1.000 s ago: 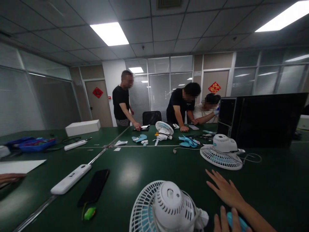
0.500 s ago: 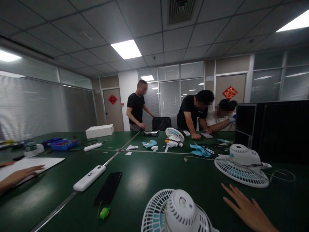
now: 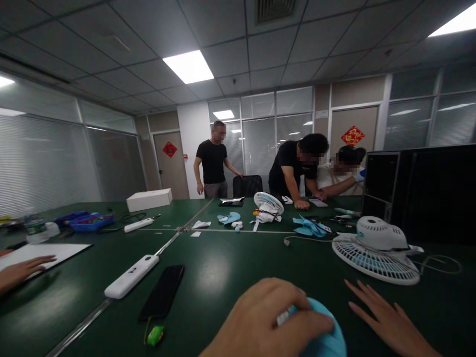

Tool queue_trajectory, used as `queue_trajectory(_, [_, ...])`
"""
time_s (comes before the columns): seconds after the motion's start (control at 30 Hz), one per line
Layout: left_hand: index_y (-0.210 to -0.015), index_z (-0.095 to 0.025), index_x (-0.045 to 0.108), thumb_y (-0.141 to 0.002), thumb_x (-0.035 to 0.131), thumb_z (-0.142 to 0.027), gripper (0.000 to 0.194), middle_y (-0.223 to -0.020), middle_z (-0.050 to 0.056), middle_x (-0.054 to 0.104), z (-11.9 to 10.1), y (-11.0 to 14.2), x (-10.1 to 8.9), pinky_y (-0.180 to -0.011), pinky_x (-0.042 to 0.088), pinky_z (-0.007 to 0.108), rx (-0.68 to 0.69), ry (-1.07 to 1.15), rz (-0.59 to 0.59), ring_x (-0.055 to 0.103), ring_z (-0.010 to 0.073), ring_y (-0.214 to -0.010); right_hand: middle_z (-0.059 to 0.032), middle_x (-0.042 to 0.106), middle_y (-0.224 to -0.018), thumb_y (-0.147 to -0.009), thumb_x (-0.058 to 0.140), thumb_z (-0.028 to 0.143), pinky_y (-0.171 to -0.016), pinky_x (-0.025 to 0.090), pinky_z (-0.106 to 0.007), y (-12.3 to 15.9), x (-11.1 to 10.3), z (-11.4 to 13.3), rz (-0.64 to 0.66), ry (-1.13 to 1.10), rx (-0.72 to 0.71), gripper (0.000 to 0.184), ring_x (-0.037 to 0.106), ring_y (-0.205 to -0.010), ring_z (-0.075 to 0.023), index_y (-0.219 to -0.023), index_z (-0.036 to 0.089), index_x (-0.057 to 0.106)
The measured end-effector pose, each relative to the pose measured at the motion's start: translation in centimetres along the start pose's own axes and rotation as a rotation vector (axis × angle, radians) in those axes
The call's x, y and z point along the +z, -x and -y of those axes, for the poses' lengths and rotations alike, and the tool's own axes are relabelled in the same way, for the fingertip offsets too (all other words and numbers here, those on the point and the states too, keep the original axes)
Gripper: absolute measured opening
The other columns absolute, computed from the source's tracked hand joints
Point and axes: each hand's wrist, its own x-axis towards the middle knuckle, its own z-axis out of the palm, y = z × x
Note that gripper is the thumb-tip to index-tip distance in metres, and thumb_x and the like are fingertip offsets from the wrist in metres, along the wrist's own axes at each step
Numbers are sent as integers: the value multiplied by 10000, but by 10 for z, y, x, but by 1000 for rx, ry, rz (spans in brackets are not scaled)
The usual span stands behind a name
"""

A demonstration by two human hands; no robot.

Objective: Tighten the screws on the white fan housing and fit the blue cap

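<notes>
My left hand (image 3: 256,322) is raised at the bottom centre, close to the camera. Its thumb and fingers are closed on a light blue, rounded piece that resembles a fan blade (image 3: 332,329). A small white part shows between the fingers, and the lower side of the blue piece is cut off by the frame. At the lower right, my right hand (image 3: 390,320) lies with fingers spread on the dark green table (image 3: 208,282), holding nothing. Just beyond it rests a white fan head (image 3: 379,243), grille down, with its cable trailing to the right.
Left are a black phone (image 3: 163,292) with a green charm (image 3: 155,336) and a white power strip (image 3: 132,277). A co-worker's hand (image 3: 22,271) rests on a white board. Farther back stand another fan (image 3: 268,207), blue blades (image 3: 309,226), and a computer case (image 3: 381,186). Three people are across the table.
My left hand has come into view with the blue piece in it. The white fan head at the bottom centre no longer shows. The standing person across has drawn one hand back from the table.
</notes>
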Motion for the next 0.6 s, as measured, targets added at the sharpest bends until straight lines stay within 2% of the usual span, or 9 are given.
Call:
queue_trajectory(0.07, [-1190, -192, 608, -963, 509, -510, 403, -1050, 88, 683, 14, 6, -14, -834, 558, 318, -56, -24, 22, 663, 208, -980, -57, 223, -1588, -824, 229, 805, -1147, 171, -665, -1, 2, -3, -27, -23, 4, 867, 174, -1467, -329, -1522, 301, 334])
queue_trajectory(0.13, [-1186, -206, 616, -912, 598, -514, 413, -1086, 86, 674, 23, 9, -20, -827, 555, 341, -131, -21, 82, 656, 225, -980, -57, 243, -1581, -810, 240, 817, -1140, 190, -667, -2, 3, -5, -35, -40, 11, 874, 201, -1460, -339, -1508, 306, 368])
queue_trajectory(0.27, [-1211, -232, 635, -816, 753, -419, 453, -1123, 77, 659, 32, 6, -14, -863, 538, 375, -279, 56, 200, 636, 249, -1011, -58, 239, -1580, -790, 243, 824, -1150, 186, -646, -4, 6, -10, -8, -40, 25, 903, 197, -1460, -331, -1511, 294, 366])
queue_trajectory(0.4, [-1227, -240, 656, -825, 735, -445, 458, -1134, 72, 652, 40, 2, -9, -898, 517, 377, -358, 155, 307, 627, 257, -1031, -50, 265, -1570, -799, 290, 801, -1148, 181, -655, -10, 13, -22, -34, -55, 19, 852, 226, -1452, -344, -1487, 313, 410])
queue_trajectory(0.6, [-1235, -262, 661, -812, 740, -473, 479, -1125, 60, 646, 44, 1, -6, -913, 492, 378, -404, 205, 397, 620, 262, -1052, -31, 200, -1594, -806, 249, 807, -1170, 149, -632, -14, 21, -33, 5, -62, 38, 875, 152, -1473, -326, -1514, 304, 360])
